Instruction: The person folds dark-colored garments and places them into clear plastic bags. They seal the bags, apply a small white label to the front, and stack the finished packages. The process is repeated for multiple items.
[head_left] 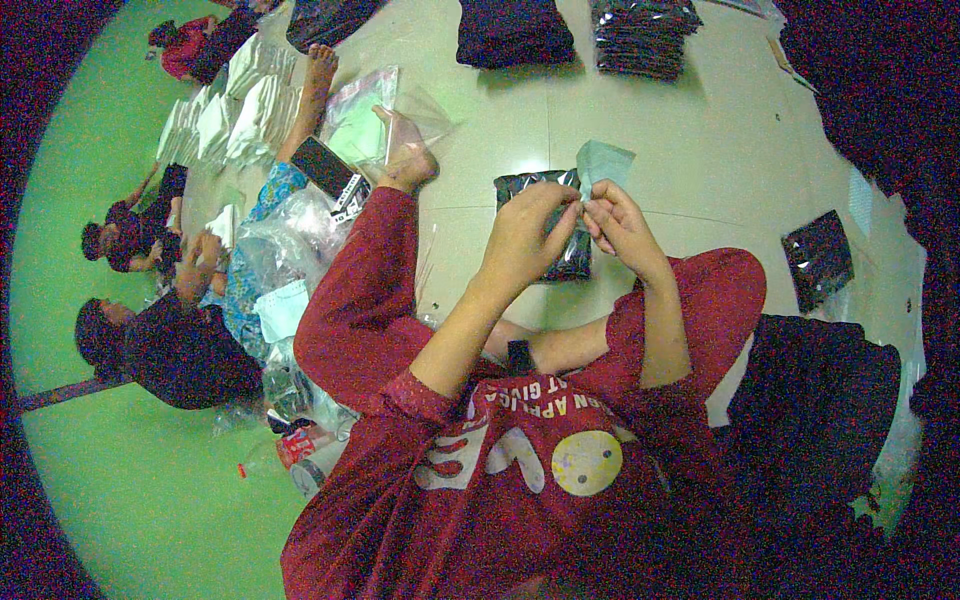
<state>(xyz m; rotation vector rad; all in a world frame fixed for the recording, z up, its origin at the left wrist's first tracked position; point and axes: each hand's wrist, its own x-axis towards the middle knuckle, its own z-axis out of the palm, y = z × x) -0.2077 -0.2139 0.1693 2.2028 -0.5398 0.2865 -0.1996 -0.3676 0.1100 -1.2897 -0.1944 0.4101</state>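
Observation:
I sit cross-legged on the floor, both hands raised together in front of me. In a pinch, my right hand (622,228) holds the lower end of a thin pale green sheet (605,160), which sticks up beyond the fingers. The fingertips of my left hand (530,225) are closed and meet those of the right at the sheet's lower end; what they pinch is too small to make out. Below the hands lies a flat black package in shiny clear plastic (572,262), partly hidden by my left hand.
Stacks of dark folded goods (515,32) and wrapped black packages (645,38) stand ahead. Another wrapped package (818,260) lies at right, near dark cloth (815,400). To my left are a phone (325,168), clear plastic bags (290,240), white stacks (262,100), a bottle (300,445) and several seated people.

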